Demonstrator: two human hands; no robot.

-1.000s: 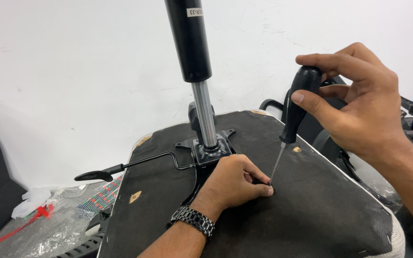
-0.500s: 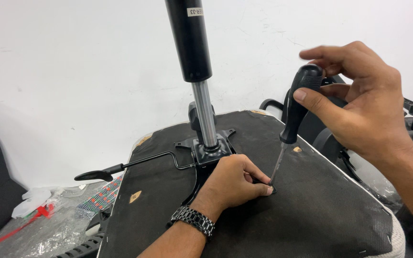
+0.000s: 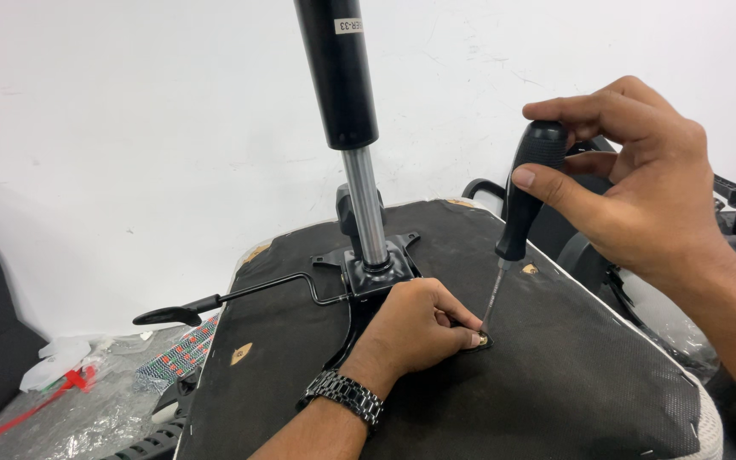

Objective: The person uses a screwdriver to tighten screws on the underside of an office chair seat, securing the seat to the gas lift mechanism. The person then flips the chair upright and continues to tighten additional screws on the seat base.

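Right hand [image 3: 641, 187]: wrapping fingers and thumb around the top of a black-handled screwdriver [image 3: 521, 209], holding it near upright, slightly tilted.
Screwdriver tip: pressing down at a small brass-coloured fastener point on the seat underside [image 3: 555, 375], right at the left fingertips.
Left hand [image 3: 415, 328]: resting on the dark fabric, fingers curled narrow and pinching at the fastener just beside the tip; whether it is holding a screw, cannot tell.
Wristwatch [image 3: 344, 396]: metal band sitting on the left wrist.
Seat underside: lying upturned, dark fabric stapled along the edge, filling the lower middle of the view.
Gas cylinder [image 3: 347, 111]: standing upright from the black mounting plate [image 3: 376, 273], just behind the left hand.
Lever [image 3: 215, 302]: sticking out leftwards from the plate.
Plastic wrapping [image 3: 70, 400]: lying crumpled at lower left.
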